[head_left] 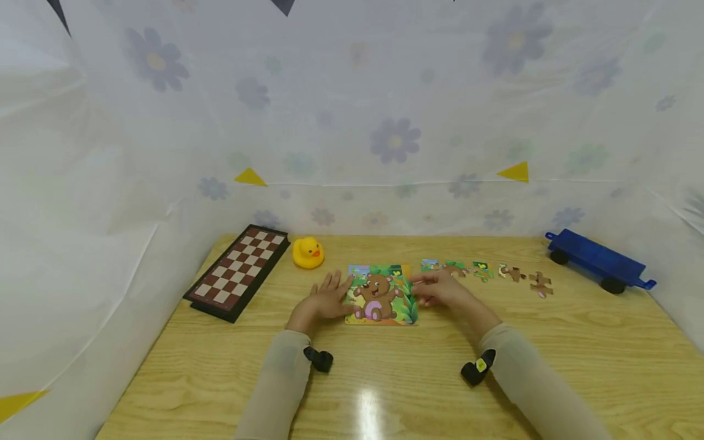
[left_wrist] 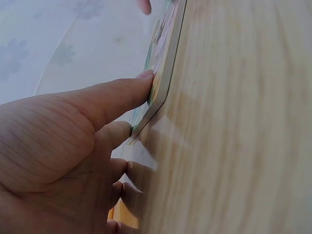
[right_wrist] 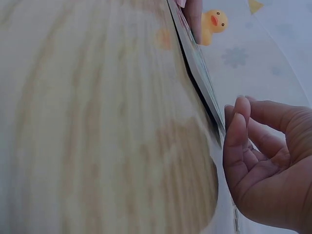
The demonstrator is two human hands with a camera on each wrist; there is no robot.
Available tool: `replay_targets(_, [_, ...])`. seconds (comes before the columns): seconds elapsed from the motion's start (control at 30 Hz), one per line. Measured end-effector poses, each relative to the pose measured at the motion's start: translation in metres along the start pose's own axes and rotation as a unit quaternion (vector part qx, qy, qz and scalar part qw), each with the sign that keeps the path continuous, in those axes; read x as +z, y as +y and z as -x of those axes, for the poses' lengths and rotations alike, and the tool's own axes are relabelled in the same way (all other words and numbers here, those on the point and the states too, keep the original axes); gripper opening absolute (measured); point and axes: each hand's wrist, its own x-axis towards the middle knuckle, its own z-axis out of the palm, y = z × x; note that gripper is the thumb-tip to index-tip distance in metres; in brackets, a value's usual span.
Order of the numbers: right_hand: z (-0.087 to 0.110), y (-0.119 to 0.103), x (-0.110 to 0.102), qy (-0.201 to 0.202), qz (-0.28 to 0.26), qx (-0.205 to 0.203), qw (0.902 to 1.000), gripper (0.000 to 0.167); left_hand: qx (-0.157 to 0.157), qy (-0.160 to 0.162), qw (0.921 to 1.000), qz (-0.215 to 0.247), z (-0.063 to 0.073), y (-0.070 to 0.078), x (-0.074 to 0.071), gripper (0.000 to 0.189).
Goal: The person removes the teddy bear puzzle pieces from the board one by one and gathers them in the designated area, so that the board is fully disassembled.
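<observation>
A flat bear-picture puzzle board (head_left: 379, 302) lies on the table between both hands. My left hand (head_left: 329, 300) rests at its left side with spread fingers. In the left wrist view, the thumb (left_wrist: 124, 92) touches the board's near edge and the index fingertip is at its corner. At the right edge is my right hand (head_left: 442, 288), its fingers loosely bent. The right wrist view shows the fingertips (right_wrist: 236, 126) close beside the board's edge (right_wrist: 197, 73), with nothing visible held between them; contact is unclear. Several loose puzzle pieces (head_left: 483, 271) form a row beyond the right hand.
To the left stands a brown-and-white checkered board (head_left: 240, 269) with black sides. A yellow rubber duck (head_left: 308, 253) sits beside it. A blue toy trailer (head_left: 596, 256) with black wheels is at the far right. Behind the table (head_left: 407, 391) hangs a flowered white sheet (head_left: 352, 122).
</observation>
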Motion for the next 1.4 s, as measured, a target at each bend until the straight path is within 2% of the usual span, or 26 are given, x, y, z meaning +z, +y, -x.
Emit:
replay_targets(0.37, [-0.003, -0.001, 0.010, -0.021, 0.016, 0.023, 0.9994, 0.053, 0.000, -0.002, 1.0000, -0.003, -0.001, 0.000, -0.001, 0.081])
replay_targets(0.7, [-0.007, 0.000, 0.014, -0.029, -0.038, 0.059, 0.9971, 0.057, -0.002, 0.001, 1.0000, -0.002, 0.000, 0.002, -0.003, 0.081])
replay_targets(0.93, [-0.007, -0.002, 0.016, -0.034, -0.052, 0.054, 0.9966, 0.050, -0.002, 0.002, 1.0000, -0.002, 0.002, 0.002, -0.005, 0.081])
replay_targets(1.1, [-0.005, -0.003, 0.019, -0.022, -0.063, 0.051, 0.9964, 0.044, 0.000, 0.004, 1.0000, 0.007, 0.002, 0.001, -0.003, 0.081])
replay_targets(1.4, [-0.004, -0.006, 0.021, 0.018, -0.033, 0.056, 0.9977, 0.037, 0.000, 0.004, 1.0000, 0.002, 0.002, 0.001, 0.000, 0.080])
